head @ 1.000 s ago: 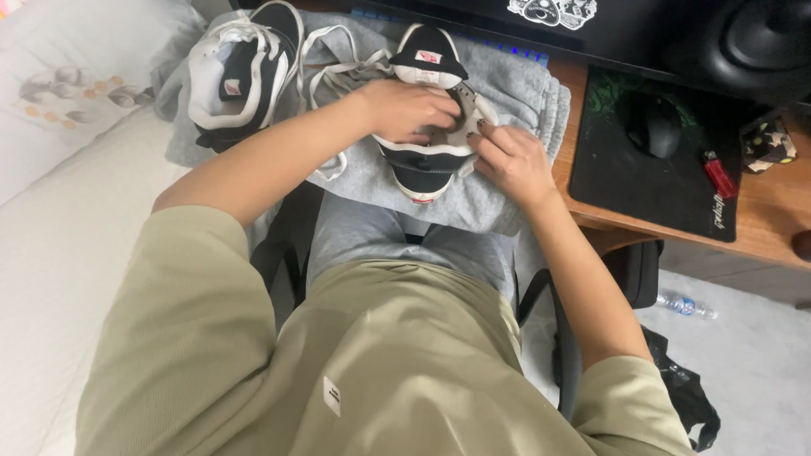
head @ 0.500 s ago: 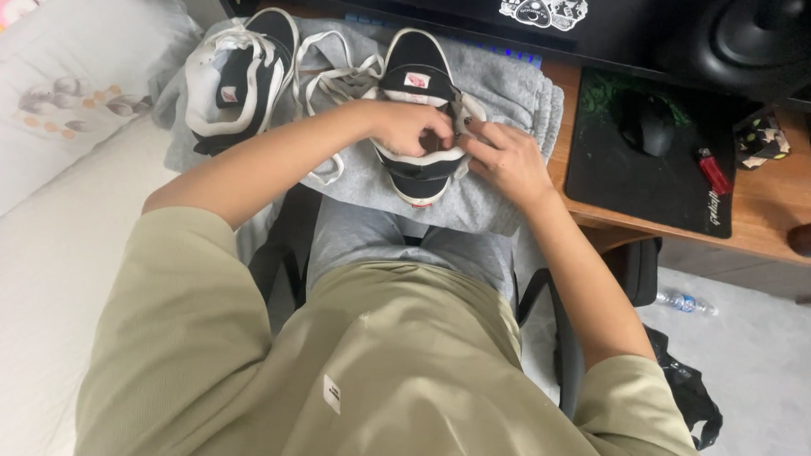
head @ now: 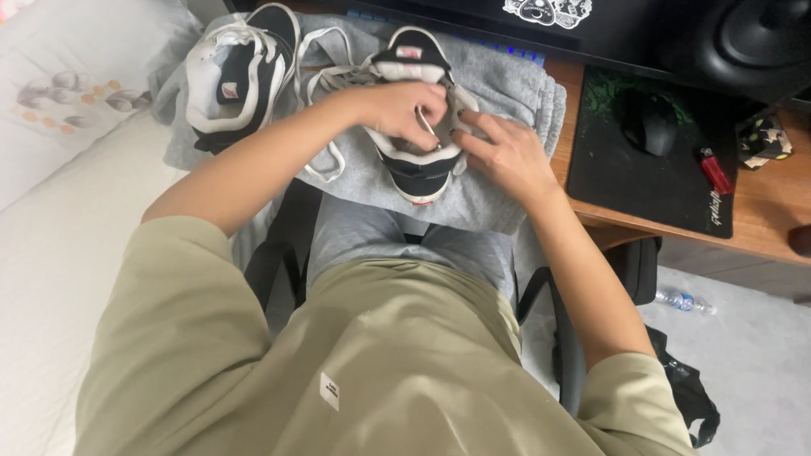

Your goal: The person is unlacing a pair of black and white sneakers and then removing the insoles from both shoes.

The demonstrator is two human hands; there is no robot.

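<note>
Black-and-white sneaker [head: 417, 119] lies on a grey cloth [head: 511, 96] at the desk's [head: 770, 226] front left edge. Left hand [head: 400, 109] pinches its white lace [head: 322, 160] — right hand [head: 504, 155] rests fingers on the shoe's side, loosely closed. Second sneaker [head: 234, 75] sits further left, untouched.

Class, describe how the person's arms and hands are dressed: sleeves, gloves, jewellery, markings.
Both forearms are bare below short, loose olive-green T-shirt sleeves. The left hand and right hand wear no gloves; no watch or bracelet shows. The right hand's fingernails look dark. The shirt has a small white tag on its front.
</note>
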